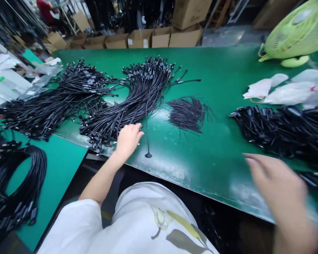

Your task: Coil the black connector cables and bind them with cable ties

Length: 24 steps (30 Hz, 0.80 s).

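My left hand [127, 139] reaches onto the green table [217, 148] with its fingers curled at the near end of a big bundle of short black cables [137, 95]; what it grips is hidden under the palm. One single black cable [147, 135] lies straight just right of that hand, its plug end toward me. My right hand [278, 183] hovers blurred over the table's near right edge, fingers stretched out, with nothing seen in it. A heap of black cables [286, 128] lies just beyond it.
A small pile of thin black ties [187, 113] lies mid-table. More cable bundles [55, 102] cover the left, and coiled cables [13, 187] rest on a lower green surface. White bags [288, 90], a green fan [294, 33] and cardboard boxes [161, 37] stand behind.
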Motion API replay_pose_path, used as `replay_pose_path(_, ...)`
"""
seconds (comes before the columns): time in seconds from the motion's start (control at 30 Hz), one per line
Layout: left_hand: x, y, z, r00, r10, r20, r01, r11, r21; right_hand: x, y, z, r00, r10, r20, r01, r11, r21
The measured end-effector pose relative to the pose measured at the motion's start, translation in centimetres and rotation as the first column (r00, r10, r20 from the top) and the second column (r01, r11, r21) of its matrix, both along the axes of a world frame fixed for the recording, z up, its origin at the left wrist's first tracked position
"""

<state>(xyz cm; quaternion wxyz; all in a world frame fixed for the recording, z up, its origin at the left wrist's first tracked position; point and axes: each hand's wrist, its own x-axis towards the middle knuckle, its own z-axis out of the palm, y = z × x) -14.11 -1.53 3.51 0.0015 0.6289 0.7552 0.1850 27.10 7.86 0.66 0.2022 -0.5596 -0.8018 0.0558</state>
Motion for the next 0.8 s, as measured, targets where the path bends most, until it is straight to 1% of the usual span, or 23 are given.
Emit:
replay_pose_path(0.03, 0.7, 0.3, -0.3, 0.998, -0.056, 0.015, 0.056, 0.997, -0.055, -3.6, -0.2, 0.6, 0.987, 0.15, -0.064, -0.152, 0.988, -0.023)
replay_pose_path(0.07, 1.6, 0.4, -0.6, 0.991, -0.125, 0.049, 0.129, 0.987, -0.095, -7.1, -0.5, 1.1, 0.95, 0.301, -0.086, -0.308, 0.948, -0.083)
replay_pose_path(0.1, 2.7, 0.4, -0.9, 0.979, -0.181, 0.092, 0.191, 0.975, -0.116, -10.4, -0.7, 1.4, 0.904, 0.418, -0.088, -0.426, 0.899, -0.107)
replay_pose_path(0.13, 3.9, 0.1, -1.2, 0.967, -0.225, 0.117, 0.238, 0.964, -0.114, -13.5, -0.8, 1.5, 0.861, 0.504, -0.07, -0.509, 0.857, -0.08)
replay_pose_path(0.17, 4.9, -0.5, -1.2, 0.954, -0.262, 0.146, 0.277, 0.956, -0.097, -16.3, -0.8, 1.5, 0.81, 0.586, -0.04, -0.587, 0.809, -0.029)
replay_pose_path(0.2, 5.7, -1.3, -1.0, 0.938, -0.291, 0.191, 0.308, 0.949, -0.068, -18.8, -0.6, 1.4, 0.747, 0.665, 0.01, -0.665, 0.747, 0.025)
replay_pose_path(0.23, 6.3, -2.3, -0.6, 0.907, -0.316, 0.279, 0.336, 0.941, -0.025, -20.9, -0.1, 1.4, 0.694, 0.716, 0.071, -0.72, 0.691, 0.061)
replay_pose_path(0.27, 6.5, -3.6, 0.1, 0.852, -0.331, 0.406, 0.355, 0.935, 0.015, -22.6, 0.7, 1.5, 0.658, 0.743, 0.124, -0.753, 0.653, 0.083)
replay_pose_path(0.3, 6.4, -4.9, 0.8, 0.771, -0.323, 0.548, 0.358, 0.932, 0.045, -23.9, 2.0, 1.9, 0.644, 0.747, 0.164, -0.764, 0.638, 0.095)
replay_pose_path(0.33, 6.0, -6.3, 1.6, 0.667, -0.302, 0.681, 0.355, 0.932, 0.066, -24.8, 3.6, 2.6, 0.66, 0.728, 0.185, -0.75, 0.653, 0.105)
replay_pose_path(0.37, 5.3, -7.6, 2.4, 0.56, -0.259, 0.787, 0.33, 0.941, 0.074, -25.4, 5.6, 3.7, 0.697, 0.692, 0.185, -0.716, 0.688, 0.122)
replay_pose_path(0.4, 4.2, -8.9, 3.0, 0.465, -0.194, 0.864, 0.273, 0.96, 0.068, -25.5, 7.8, 5.1, 0.748, 0.641, 0.171, -0.663, 0.733, 0.153)
replay_pose_path(0.47, 1.5, -11.0, 3.6, 0.28, -0.054, 0.958, 0.109, 0.994, 0.024, -24.7, 12.4, 8.7, 0.855, 0.505, 0.117, -0.517, 0.822, 0.237)
replay_pose_path(0.5, 0.1, -11.9, 3.6, 0.171, 0.005, 0.985, 0.03, 1.0, -0.01, -23.8, 14.4, 10.6, 0.904, 0.419, 0.08, -0.423, 0.859, 0.286)
replay_pose_path(0.53, -1.4, -12.6, 3.6, 0.043, 0.044, 0.998, -0.034, 0.999, -0.042, -22.8, 16.1, 12.4, 0.944, 0.326, 0.05, -0.322, 0.878, 0.354)
replay_pose_path(0.57, -2.7, -13.2, 3.4, -0.098, 0.054, 0.994, -0.081, 0.995, -0.063, -21.6, 17.1, 14.0, 0.967, 0.25, 0.052, -0.249, 0.882, 0.4)
replay_pose_path(0.6, -3.8, -13.6, 3.2, -0.238, 0.036, 0.971, -0.125, 0.99, -0.067, -20.5, 17.6, 15.0, 0.981, 0.176, 0.085, -0.195, 0.892, 0.407)
replay_pose_path(0.63, -4.6, -13.8, 2.9, -0.356, -0.009, 0.935, -0.176, 0.983, -0.057, -19.4, 17.4, 15.6, 0.984, 0.117, 0.133, -0.161, 0.907, 0.39)
replay_pose_path(0.67, -5.0, -13.7, 2.7, -0.433, -0.068, 0.899, -0.234, 0.971, -0.04, -18.5, 16.5, 15.6, 0.978, 0.082, 0.191, -0.146, 0.925, 0.351)
replay_pose_path(0.7, -5.1, -13.4, 2.6, -0.46, -0.121, 0.88, -0.29, 0.957, -0.02, -17.8, 14.9, 15.1, 0.967, 0.065, 0.246, -0.14, 0.944, 0.3)
replay_pose_path(0.73, -4.9, -12.7, 2.4, -0.433, -0.154, 0.888, -0.336, 0.942, 0.0, -17.3, 12.8, 14.1, 0.954, 0.087, 0.286, -0.159, 0.958, 0.238)
replay_pose_path(0.77, -4.5, -11.9, 2.4, -0.354, -0.165, 0.921, -0.374, 0.927, 0.023, -17.0, 10.3, 12.8, 0.942, 0.127, 0.309, -0.193, 0.962, 0.193)
replay_pose_path(0.8, -3.7, -10.8, 2.3, -0.224, -0.15, 0.963, -0.402, 0.914, 0.049, -16.8, 7.5, 11.4, 0.923, 0.191, 0.335, -0.244, 0.962, 0.124)
